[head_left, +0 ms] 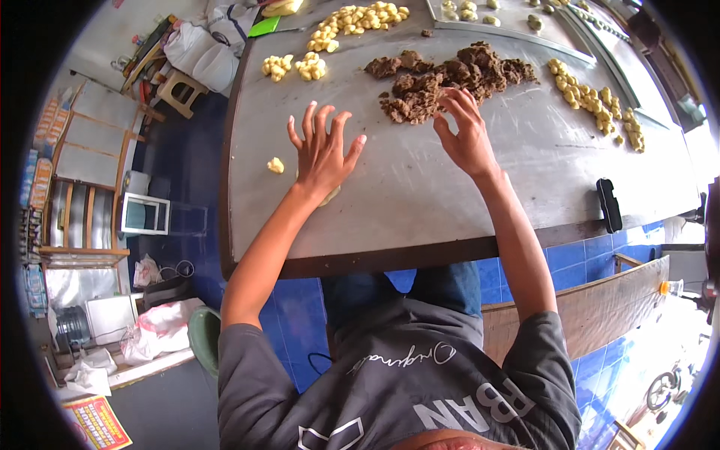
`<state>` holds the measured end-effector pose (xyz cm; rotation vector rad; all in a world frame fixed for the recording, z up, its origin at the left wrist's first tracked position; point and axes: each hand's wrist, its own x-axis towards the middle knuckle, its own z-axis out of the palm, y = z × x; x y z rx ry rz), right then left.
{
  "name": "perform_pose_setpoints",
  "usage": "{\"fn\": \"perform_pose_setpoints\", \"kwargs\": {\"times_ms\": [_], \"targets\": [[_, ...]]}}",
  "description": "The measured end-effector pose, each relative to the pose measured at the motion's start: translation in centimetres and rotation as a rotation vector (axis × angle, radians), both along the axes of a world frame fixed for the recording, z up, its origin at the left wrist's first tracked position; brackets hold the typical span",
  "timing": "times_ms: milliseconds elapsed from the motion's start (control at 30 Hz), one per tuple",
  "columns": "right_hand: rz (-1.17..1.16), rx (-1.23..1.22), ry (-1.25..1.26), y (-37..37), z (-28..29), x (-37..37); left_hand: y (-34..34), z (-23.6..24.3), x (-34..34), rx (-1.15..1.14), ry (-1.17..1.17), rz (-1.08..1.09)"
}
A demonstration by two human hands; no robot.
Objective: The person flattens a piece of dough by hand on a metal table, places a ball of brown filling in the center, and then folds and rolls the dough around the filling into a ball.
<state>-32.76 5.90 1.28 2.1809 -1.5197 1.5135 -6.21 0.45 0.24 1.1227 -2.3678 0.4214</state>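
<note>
At upper centre, our right hand [466, 141] curls at the crumbly dark-brown mound [480, 69], grip unclear, our left hand [322, 154] spread, released; round greenish balls [535, 23] look done, pale-yellow dough lumps [360, 16] remain.

The counter [390, 214] surface is silver-grey with paler streaks; its front edge [360, 261] is dark brown. The crumbly mass [480, 71] is medium to dark brown. Far-left dough pieces [356, 20] are pale yellow; right-side dough pieces [589, 97] are a duller olive-yellow. The flat sheet [263, 27] is bright green. The shirt [420, 367] is dark grey with white lettering; the floor tiles [589, 259] are blue, patterned with grid lines.
</note>
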Motion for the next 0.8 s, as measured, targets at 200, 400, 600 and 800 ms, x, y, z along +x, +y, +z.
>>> {"fn": "perform_pose_setpoints", "kwargs": {"times_ms": [200,400,600,800], "targets": [[0.001,0.030,-0.066,0.1,0.1,-0.1,-3.3,2.9,-3.7,0.477,0.317,-0.298],[-0.024,0.011,-0.068,0.1,-0.1,-0.1,-4.5,1.4,-7.0,0.538,0.141,-0.413],[0.013,0.026,-0.061,0.4,0.2,0.2,-4.0,0.3,-7.6,0.399,0.187,-0.414],[0.042,0.138,-0.104,0.5,-0.3,-0.2,-3.0,1.5,-6.7,0.447,0.077,-0.417]]}}
